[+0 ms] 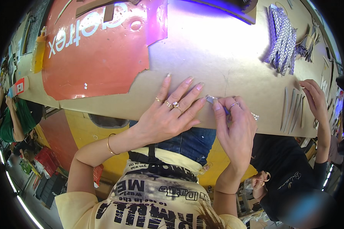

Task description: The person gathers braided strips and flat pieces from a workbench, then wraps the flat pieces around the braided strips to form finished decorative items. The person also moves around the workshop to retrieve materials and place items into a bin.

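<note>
At tan tabletop (240, 82) (floor (84, 126) yellow), left hand (164, 116) spread, right hand (236, 131) pinching silvery piece (210, 99)

White glare washes out the upper middle of the counter (195, 57), fringed with violet-blue. The glossy red sheet (95, 72) throws back small highlights. Bright strip lights (27, 210) curve along the fisheye's lower-left rim, beside black corners; a patch at lower right is heavily blurred.

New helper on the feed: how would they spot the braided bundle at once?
Find the brown-topped table. Toward its far right corner, beyond the person's right hand, lies a folded bundle of silvery braid. Unlike the thin, separate strips nearer the table's edge, it is thick, gathered and visibly plaited.
</note>
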A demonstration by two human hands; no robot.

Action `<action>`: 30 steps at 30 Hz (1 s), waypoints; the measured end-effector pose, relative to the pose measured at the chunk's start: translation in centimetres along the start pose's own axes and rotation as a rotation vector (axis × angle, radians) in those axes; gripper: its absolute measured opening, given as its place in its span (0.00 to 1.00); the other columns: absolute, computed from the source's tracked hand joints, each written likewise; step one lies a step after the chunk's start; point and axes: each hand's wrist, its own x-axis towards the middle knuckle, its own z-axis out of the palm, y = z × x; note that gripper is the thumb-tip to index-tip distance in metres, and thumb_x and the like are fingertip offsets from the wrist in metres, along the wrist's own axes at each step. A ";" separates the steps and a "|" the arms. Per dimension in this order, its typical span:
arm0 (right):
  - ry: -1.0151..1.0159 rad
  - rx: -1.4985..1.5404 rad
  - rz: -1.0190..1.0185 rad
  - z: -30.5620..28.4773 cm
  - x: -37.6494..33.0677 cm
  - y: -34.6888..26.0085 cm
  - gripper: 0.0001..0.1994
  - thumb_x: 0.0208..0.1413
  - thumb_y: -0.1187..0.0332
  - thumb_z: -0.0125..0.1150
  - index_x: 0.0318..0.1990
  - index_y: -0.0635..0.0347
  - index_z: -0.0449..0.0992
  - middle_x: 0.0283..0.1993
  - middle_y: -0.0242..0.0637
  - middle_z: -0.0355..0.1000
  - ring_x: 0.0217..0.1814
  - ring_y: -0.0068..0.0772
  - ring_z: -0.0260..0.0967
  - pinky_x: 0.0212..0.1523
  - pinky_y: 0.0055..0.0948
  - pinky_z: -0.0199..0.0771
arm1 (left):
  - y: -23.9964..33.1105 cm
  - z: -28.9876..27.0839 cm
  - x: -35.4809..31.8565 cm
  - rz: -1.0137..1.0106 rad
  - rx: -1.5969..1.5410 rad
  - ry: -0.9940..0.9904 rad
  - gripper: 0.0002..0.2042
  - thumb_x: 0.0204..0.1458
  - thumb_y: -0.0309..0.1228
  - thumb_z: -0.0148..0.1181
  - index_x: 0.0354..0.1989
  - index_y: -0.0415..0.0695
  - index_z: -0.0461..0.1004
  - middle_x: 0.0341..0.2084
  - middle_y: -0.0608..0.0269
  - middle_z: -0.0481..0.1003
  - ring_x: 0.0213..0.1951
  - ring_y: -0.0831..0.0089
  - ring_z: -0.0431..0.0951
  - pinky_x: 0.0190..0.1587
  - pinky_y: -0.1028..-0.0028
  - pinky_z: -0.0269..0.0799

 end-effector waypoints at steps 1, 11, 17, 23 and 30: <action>-0.002 -0.022 0.000 0.0 0.0 0.0 0.08 0.59 0.67 0.57 0.33 0.60 0.78 0.28 0.40 0.69 0.28 0.45 0.69 0.30 0.39 0.65 | 0.0 0.0 0.0 0.001 0.000 0.002 0.26 0.51 0.44 0.62 0.57 0.45 0.70 0.63 0.52 0.63 0.66 0.52 0.60 0.66 0.41 0.46; -0.001 -0.022 0.009 0.0 0.0 -0.2 0.08 0.59 0.65 0.57 0.33 0.58 0.78 0.27 0.39 0.68 0.28 0.44 0.69 0.30 0.39 0.65 | 0.0 0.0 0.0 -0.004 -0.011 -0.003 0.26 0.51 0.44 0.62 0.56 0.44 0.71 0.62 0.52 0.63 0.66 0.53 0.60 0.66 0.41 0.45; 0.002 -0.036 0.006 0.0 0.1 -0.2 0.08 0.59 0.65 0.57 0.33 0.58 0.78 0.27 0.39 0.68 0.28 0.45 0.69 0.30 0.40 0.66 | 0.1 0.1 0.1 -0.014 -0.032 0.033 0.26 0.48 0.42 0.65 0.57 0.46 0.71 0.62 0.53 0.63 0.66 0.52 0.59 0.66 0.40 0.45; -0.009 -0.040 0.016 0.0 0.2 -0.4 0.08 0.59 0.65 0.57 0.33 0.58 0.78 0.28 0.40 0.69 0.29 0.45 0.69 0.30 0.40 0.66 | 0.3 0.2 0.1 -0.026 -0.010 0.014 0.28 0.46 0.40 0.66 0.58 0.47 0.70 0.63 0.53 0.62 0.66 0.53 0.58 0.66 0.40 0.45; 0.005 -0.036 0.014 0.1 0.2 -0.3 0.08 0.58 0.65 0.58 0.33 0.59 0.78 0.28 0.40 0.69 0.29 0.45 0.70 0.30 0.39 0.67 | 0.9 0.4 0.3 -0.045 0.060 0.023 0.26 0.47 0.39 0.64 0.56 0.45 0.71 0.62 0.53 0.64 0.65 0.54 0.60 0.64 0.40 0.50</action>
